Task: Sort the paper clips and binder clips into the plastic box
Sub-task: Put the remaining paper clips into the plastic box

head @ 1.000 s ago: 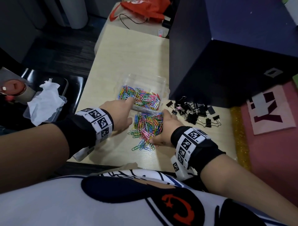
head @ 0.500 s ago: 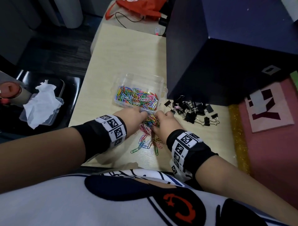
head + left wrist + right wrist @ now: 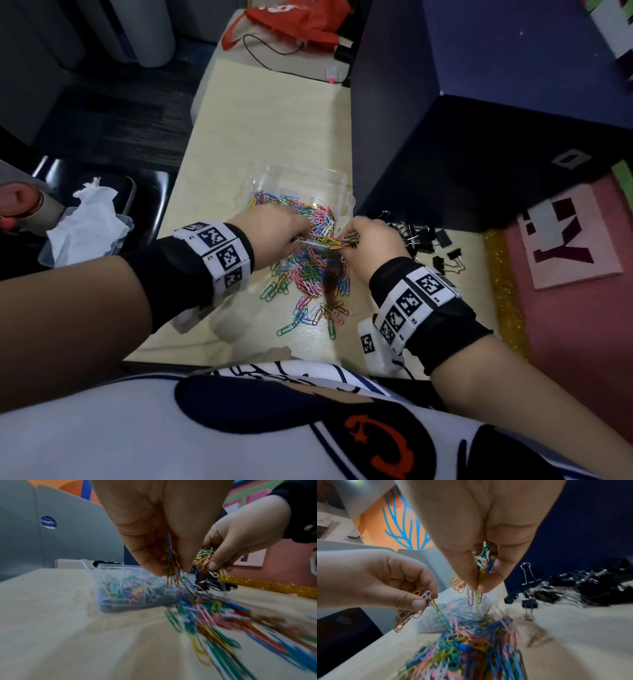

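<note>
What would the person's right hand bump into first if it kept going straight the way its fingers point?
Probably the clear plastic box. The right hand, pinching a bunch of paper clips, points forward and down at the box's near edge, with clips already inside. Depth is unclear; it might first brush the loose paper clips on the table.

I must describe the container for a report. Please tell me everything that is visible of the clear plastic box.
The plastic box is a small, shallow, rectangular container of clear, thin plastic, without a lid on it. It stands flat on the pale wooden desk, close to the dark blue partition. Coloured paper clips cover its floor. The loose clip pile lies against its near wall. Both hands hold clips above its near edge.
</note>
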